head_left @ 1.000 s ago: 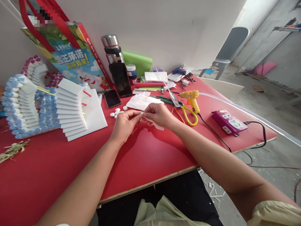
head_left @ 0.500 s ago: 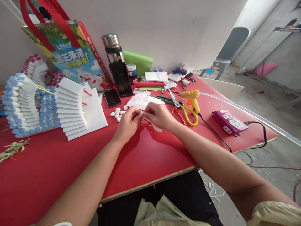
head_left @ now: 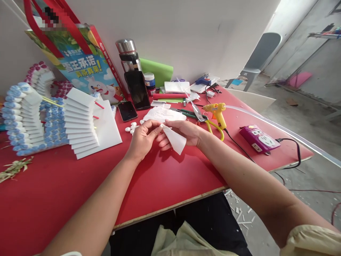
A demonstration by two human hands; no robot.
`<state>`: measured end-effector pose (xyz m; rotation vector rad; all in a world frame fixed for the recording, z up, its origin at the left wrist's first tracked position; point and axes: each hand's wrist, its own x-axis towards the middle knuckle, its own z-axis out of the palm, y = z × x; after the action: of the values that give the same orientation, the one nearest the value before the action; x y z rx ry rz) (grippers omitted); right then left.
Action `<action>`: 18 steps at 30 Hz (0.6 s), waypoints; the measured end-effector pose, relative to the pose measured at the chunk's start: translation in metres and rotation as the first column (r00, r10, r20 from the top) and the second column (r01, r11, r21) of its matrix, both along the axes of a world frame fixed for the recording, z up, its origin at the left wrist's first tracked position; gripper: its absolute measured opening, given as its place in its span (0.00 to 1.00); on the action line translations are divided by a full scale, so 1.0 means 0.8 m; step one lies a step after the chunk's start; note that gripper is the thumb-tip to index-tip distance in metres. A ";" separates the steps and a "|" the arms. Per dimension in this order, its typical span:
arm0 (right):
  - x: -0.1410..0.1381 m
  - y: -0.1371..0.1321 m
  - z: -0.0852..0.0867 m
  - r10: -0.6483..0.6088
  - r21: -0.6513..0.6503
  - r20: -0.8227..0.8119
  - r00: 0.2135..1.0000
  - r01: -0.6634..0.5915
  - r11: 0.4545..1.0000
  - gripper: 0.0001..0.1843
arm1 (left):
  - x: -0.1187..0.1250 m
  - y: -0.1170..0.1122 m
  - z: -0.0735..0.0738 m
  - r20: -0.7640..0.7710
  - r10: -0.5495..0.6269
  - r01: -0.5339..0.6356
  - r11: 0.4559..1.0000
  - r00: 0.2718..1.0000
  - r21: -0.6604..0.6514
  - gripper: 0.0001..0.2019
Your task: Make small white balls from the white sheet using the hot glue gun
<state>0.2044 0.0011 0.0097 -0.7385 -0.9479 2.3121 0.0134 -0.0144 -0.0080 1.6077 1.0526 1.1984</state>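
Observation:
Over the middle of the red table (head_left: 165, 177), both hands meet on a small white paper piece (head_left: 176, 140) rolled toward a cone. My left hand (head_left: 144, 138) pinches its pointed tip between thumb and fingers. My right hand (head_left: 183, 132) lies under the paper, palm partly up, with the wide end resting against its fingers. Several small white round caps (head_left: 133, 127) lie on the table just left of my left hand.
A white stepped paper model (head_left: 80, 121) with blue-tipped rolls stands at left. Two phones (head_left: 137, 90), a steel flask (head_left: 127, 55), scissors (head_left: 202, 117), a yellow glue gun (head_left: 218, 112) and a purple power strip (head_left: 259, 138) crowd the far side. A printed bag (head_left: 80, 64) leans on the wall.
My right hand has turned palm-up and opened out, so the white paper now shows as a cone shape hanging toward me. My left hand keeps its pinch on the tip.

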 end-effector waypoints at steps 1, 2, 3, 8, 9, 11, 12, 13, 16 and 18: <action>-0.002 -0.001 -0.002 -0.009 0.009 -0.005 1.000 0.009 1.000 0.18 | 0.000 0.000 0.000 0.001 0.000 0.000 1.000 1.000 -0.001 0.11; -0.003 -0.002 -0.003 -0.026 0.025 -0.012 1.000 0.026 0.999 0.16 | 0.000 0.000 0.000 0.006 0.005 -0.005 1.000 1.000 -0.001 0.12; -0.004 -0.003 -0.003 -0.045 0.045 -0.022 0.999 0.046 0.998 0.14 | 0.000 0.000 0.000 0.014 0.014 -0.014 1.000 1.000 -0.002 0.12; -0.004 -0.006 -0.001 -0.088 0.111 -0.028 0.996 0.091 0.990 0.10 | -0.001 0.000 0.000 0.044 0.035 -0.034 0.999 0.998 -0.008 0.12; -0.004 -0.006 -0.001 -0.098 0.138 -0.012 0.995 0.098 0.986 0.11 | -0.001 0.000 0.000 0.048 0.028 -0.027 1.000 0.998 -0.015 0.12; -0.004 -0.006 -0.001 -0.124 0.220 0.035 0.992 0.114 0.969 0.13 | 0.000 0.000 0.000 0.072 0.017 -0.014 0.999 0.997 -0.040 0.11; -0.005 -0.006 -0.001 -0.140 0.268 0.060 0.988 0.119 0.956 0.14 | 0.000 0.000 -0.001 0.089 0.018 -0.013 0.998 0.996 -0.056 0.11; -0.006 -0.006 -0.001 -0.160 0.316 0.084 0.983 0.126 0.940 0.15 | 0.000 0.000 -0.001 0.108 0.023 -0.016 0.997 0.994 -0.071 0.11; -0.009 -0.005 -0.004 -0.265 0.429 0.167 0.950 0.172 0.887 0.14 | 0.003 -0.001 -0.003 0.162 0.056 -0.038 0.993 0.985 -0.111 0.11; -0.013 -0.006 -0.005 -0.373 0.505 0.268 0.888 0.201 0.840 0.11 | 0.006 -0.001 -0.003 0.189 0.080 -0.054 0.989 0.979 -0.138 0.11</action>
<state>0.1941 -0.0034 0.0056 -1.0263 -1.3800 1.6143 0.0182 -0.0155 -0.0108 1.3341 1.0443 1.2753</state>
